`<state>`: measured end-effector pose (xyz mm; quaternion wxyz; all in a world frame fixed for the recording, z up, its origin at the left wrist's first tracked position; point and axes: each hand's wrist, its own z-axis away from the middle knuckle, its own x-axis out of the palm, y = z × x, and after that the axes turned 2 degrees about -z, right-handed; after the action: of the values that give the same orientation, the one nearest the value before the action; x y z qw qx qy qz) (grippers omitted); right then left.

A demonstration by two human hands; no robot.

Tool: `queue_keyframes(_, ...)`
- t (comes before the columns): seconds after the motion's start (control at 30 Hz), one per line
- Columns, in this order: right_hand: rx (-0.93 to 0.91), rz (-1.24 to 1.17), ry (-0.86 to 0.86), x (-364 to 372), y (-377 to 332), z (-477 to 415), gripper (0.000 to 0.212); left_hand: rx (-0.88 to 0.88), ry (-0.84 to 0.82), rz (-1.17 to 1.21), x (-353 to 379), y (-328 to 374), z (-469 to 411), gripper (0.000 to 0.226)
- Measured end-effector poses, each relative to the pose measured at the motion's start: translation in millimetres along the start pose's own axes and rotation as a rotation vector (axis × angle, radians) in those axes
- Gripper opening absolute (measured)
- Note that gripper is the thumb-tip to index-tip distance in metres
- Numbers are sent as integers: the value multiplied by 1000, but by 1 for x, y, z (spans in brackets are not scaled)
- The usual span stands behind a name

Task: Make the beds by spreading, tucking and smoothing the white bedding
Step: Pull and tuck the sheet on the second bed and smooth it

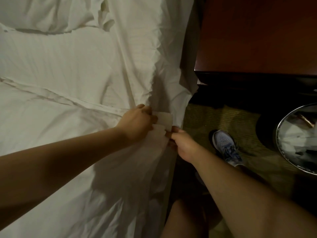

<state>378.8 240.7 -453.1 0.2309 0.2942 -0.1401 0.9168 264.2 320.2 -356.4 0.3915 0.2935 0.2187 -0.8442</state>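
White striped bedding covers the bed on the left and hangs over its right side. A pillow lies at the top left. My left hand grips a folded corner of the white sheet at the bed's right edge. Just below it, my right hand pinches the same fold from the outer side. Both sets of fingertips are hidden in the cloth.
A reddish-brown nightstand stands right of the bed. On the patterned carpet is my foot in a grey sneaker. A round metal-rimmed bin with white contents sits at the far right. My bare knee is near the bed's edge.
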Motion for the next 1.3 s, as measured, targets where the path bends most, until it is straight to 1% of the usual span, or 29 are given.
queue_keyframes(0.07,-19,-101,-55,-5,0,7,33,69,48,-15,2,-4,2,27)
queue_keyframes(0.17,3,-199,-144,-10,-2,19,30,138,65,50,2,-5,4,28)
queue_keyframes(0.23,30,-221,-165,-12,-4,25,26,132,-1,71,-3,-2,5,30)
queue_keyframes(0.33,56,-211,-155,-13,-7,32,27,137,-90,164,-13,2,3,29)
queue_keyframes(0.43,24,-194,-153,-13,-8,38,18,175,-132,246,-20,8,6,27)
queue_keyframes(0.53,-16,-213,-155,-11,-7,43,20,239,-155,374,-22,13,14,31)
queue_keyframes(0.63,-42,-239,-163,-7,-7,50,19,241,-59,382,-23,17,21,37)
queue_keyframes(0.67,-55,-253,-161,-5,-7,52,20,239,-10,376,-24,18,23,33)
queue_keyframes(0.73,-97,-266,-154,-2,-7,56,20,216,137,405,-30,20,28,26)
queue_keyframes(0.77,-118,-267,-155,1,-8,58,21,201,198,441,-32,20,30,29)
queue_keyframes(0.87,-156,-280,-185,12,-16,70,29,183,249,539,-41,20,39,34)
queue_keyframes(0.93,-159,-267,-216,18,-23,81,32,154,264,597,-48,21,43,25)
queue_keyframes(0.97,-153,-249,-226,21,-25,89,32,126,261,630,-51,21,46,19)
queue_keyframes(1.0,-150,-225,-235,24,-28,95,32,106,246,647,-56,20,49,18)
queue_keyframes(1.07,-149,-161,-255,33,-33,108,33,108,200,609,-65,15,54,32)
queue_keyframes(1.1,-143,-132,-262,39,-36,116,32,120,162,567,-71,12,57,35)
queue_keyframes(1.17,-141,-20,-283,57,-41,132,24,116,106,512,-84,6,69,27)
queue_keyframes(1.23,-154,238,-274,80,-46,148,18,72,109,554,-95,1,87,21)
queue_keyframes(1.3,-194,528,-195,105,-51,164,19,32,163,614,-106,-4,114,21)
